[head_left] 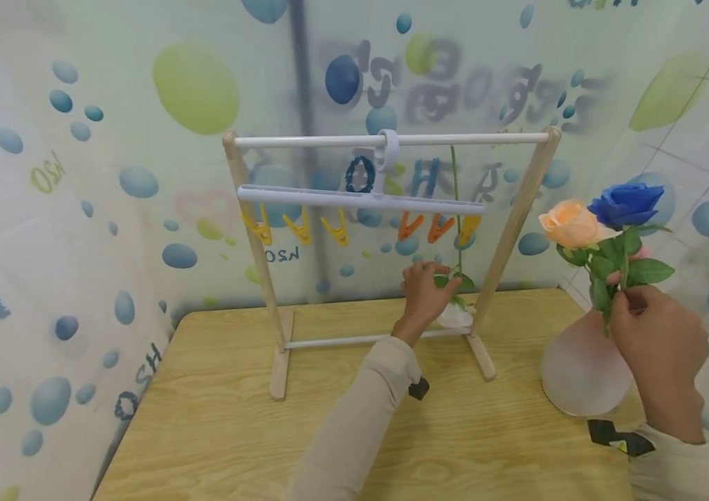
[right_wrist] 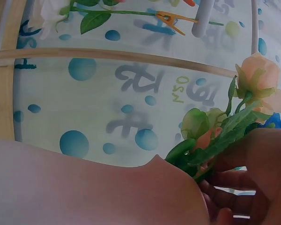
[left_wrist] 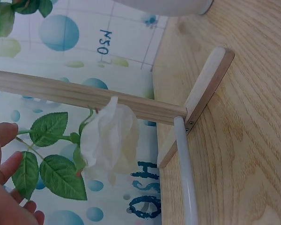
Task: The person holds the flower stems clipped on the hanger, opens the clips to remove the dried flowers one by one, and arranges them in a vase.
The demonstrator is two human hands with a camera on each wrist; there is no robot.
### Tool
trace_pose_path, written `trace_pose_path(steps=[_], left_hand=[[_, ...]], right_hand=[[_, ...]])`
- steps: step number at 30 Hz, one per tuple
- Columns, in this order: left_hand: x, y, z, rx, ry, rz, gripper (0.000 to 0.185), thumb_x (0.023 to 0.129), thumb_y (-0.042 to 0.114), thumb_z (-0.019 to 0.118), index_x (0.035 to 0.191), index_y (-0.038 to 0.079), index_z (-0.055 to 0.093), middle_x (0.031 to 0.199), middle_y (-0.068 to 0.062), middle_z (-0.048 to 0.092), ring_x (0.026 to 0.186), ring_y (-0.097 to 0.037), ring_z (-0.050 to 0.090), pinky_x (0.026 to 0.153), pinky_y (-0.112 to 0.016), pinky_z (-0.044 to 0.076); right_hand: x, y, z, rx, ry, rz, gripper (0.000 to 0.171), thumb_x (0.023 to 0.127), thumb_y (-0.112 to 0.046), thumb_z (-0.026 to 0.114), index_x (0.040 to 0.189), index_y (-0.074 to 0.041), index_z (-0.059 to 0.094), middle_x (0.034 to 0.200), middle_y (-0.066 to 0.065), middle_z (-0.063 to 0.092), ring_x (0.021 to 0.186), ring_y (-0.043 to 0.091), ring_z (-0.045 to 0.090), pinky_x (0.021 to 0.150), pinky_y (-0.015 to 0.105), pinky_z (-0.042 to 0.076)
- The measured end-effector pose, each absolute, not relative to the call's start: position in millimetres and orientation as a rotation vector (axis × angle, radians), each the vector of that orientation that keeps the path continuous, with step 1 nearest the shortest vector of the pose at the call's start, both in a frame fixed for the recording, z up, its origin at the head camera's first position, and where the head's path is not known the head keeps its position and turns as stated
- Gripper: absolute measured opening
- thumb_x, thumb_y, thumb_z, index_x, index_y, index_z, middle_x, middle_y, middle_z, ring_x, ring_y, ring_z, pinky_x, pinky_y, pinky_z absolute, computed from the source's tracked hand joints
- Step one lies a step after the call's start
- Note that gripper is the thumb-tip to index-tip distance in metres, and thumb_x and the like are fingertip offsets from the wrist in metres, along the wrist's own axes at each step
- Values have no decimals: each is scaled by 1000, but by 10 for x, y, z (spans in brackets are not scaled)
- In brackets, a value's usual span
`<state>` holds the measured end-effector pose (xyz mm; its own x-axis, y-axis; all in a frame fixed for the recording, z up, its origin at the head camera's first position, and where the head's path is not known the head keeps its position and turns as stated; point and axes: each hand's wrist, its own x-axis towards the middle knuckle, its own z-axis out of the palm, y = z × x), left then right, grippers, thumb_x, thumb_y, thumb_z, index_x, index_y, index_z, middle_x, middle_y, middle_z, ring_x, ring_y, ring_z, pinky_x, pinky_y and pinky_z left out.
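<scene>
A white rose hangs head down, its stem held by a yellow clothespin under the hanger. My left hand is beside the rose's leaves, fingers loosely spread, with the fingertips right at the stem in the left wrist view. Over at the right, my right hand pinches the stem of a blue rose between thumb and fingers. A peach rose stands close beside it, above the rounded, pale pink-white vase. Leaves partly hide the pinched stem.
The hanger hooks over the white top bar of a wooden rack. More yellow and orange clothespins hang along it. The rack's feet stand on a wood-grain table. A patterned curtain surrounds the table.
</scene>
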<state>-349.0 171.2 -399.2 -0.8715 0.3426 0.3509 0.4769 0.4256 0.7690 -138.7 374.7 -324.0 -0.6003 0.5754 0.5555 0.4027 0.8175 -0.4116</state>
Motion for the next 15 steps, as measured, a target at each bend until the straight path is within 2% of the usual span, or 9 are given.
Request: trace_pose_path(steps=[5, 8, 12, 15], left_hand=[[-3489, 1721, -4000, -704, -2528, -1455, 26, 95, 35, 66, 107, 12, 67, 120, -5, 65, 119, -28, 50, 99, -47, 38], [-3487, 1711, -3998, -693, -2520, -1525, 22, 97, 30, 65, 108, 11, 64, 112, -5, 67, 110, -25, 56, 94, -41, 44], [-3489, 1697, -4006, -712, -2501, -1596, 24, 98, 26, 63, 118, 12, 62, 102, -6, 66, 87, -18, 59, 76, -33, 49], [-3482, 1693, -4010, -752, -2503, -1595, 31, 99, 22, 61, 129, 15, 61, 102, -6, 68, 74, -11, 53, 70, -28, 45]], right_hand=[[-1323, 3796, -3190, -778, -2484, 342, 42, 97, -25, 43, 109, 8, 66, 96, 33, 66, 68, 50, 61, 39, 43, 38], [-1286, 3835, -3167, -795, -2602, 345, 44, 97, -25, 41, 112, 8, 65, 100, 37, 63, 69, 52, 59, 41, 48, 41], [-1258, 3859, -3165, -789, -2665, 350, 46, 97, -26, 41, 117, 8, 65, 105, 40, 61, 71, 55, 59, 44, 51, 42], [-1242, 3858, -3166, -795, -2663, 349, 46, 97, -27, 42, 117, 8, 64, 107, 40, 60, 75, 57, 59, 46, 51, 43]])
